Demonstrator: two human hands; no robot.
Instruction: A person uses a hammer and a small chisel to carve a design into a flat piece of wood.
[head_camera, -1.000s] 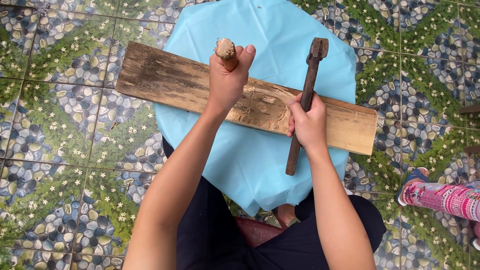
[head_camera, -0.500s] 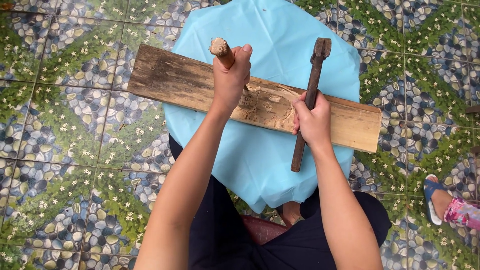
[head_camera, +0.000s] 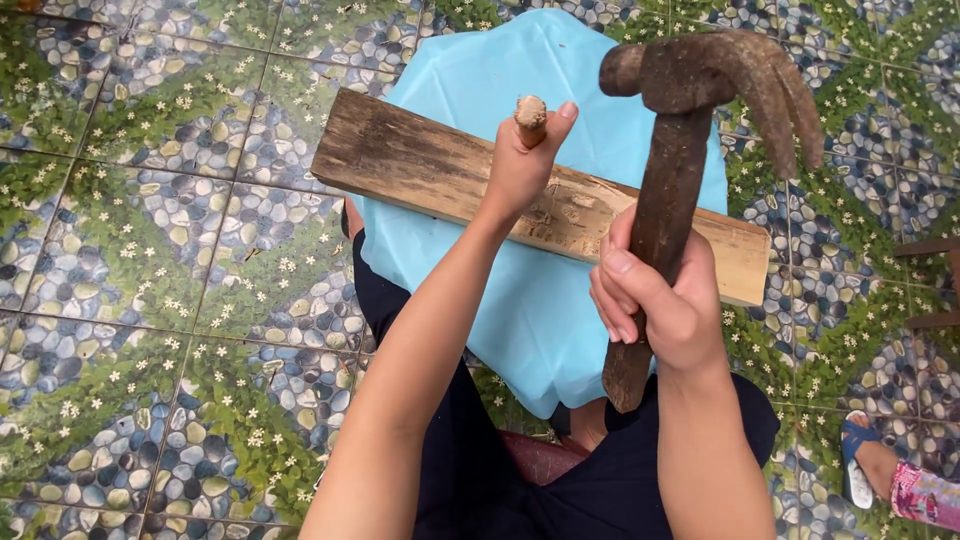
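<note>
Hands: left (head_camera: 520, 165) grips wooden peg (head_camera: 530, 118), right (head_camera: 665, 305) rusty hammer (head_camera: 690, 130).

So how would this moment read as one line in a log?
left hand: grips peg upright on plank | right hand: holds hammer raised | plank: lies across blue cloth

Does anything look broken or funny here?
Yes. The wooden plank on the blue cloth is gouged and splintered right under the left hand, which holds a wooden-handled tool upright on it. The hammer in the right hand looks rusty and worn.
</note>
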